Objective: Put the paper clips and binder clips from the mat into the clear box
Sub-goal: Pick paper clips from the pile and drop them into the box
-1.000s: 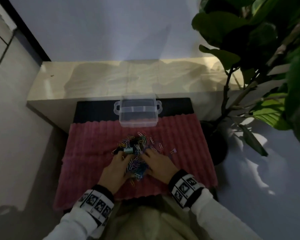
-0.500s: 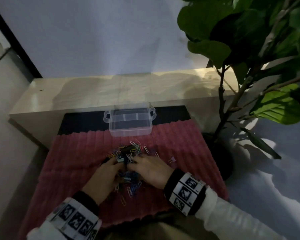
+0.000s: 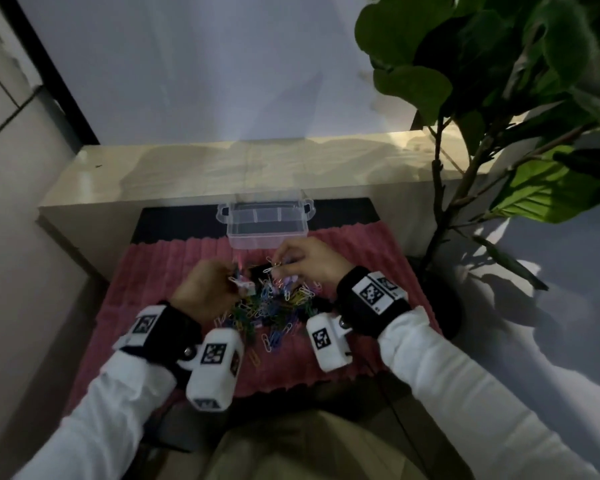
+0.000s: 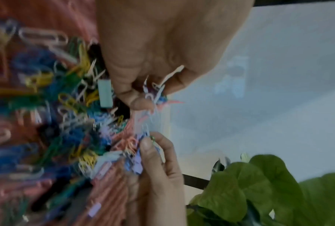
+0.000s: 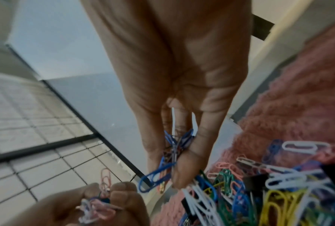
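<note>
A heap of coloured paper clips and binder clips (image 3: 274, 306) lies on the pink ribbed mat (image 3: 174, 268). The clear box (image 3: 266, 221) stands open at the mat's far edge. My left hand (image 3: 205, 289) is raised above the heap's left side and grips a bunch of clips (image 4: 156, 91). My right hand (image 3: 309, 261) is raised over the heap's far side, close to the box, and pinches a bunch of blue and other clips (image 5: 174, 149). A pale green binder clip (image 4: 104, 93) lies in the heap below the left hand.
A low pale wooden bench (image 3: 222, 168) runs behind the mat against the wall. A potted plant (image 3: 499, 98) with big leaves stands at the right, its dark pot (image 3: 444, 306) beside the mat's right edge. Loose clips (image 3: 267, 341) lie on the mat's near part.
Both hands have lifted off the heap with clips in their fingers; the right hand has moved forward toward the box. The head view has shifted.
</note>
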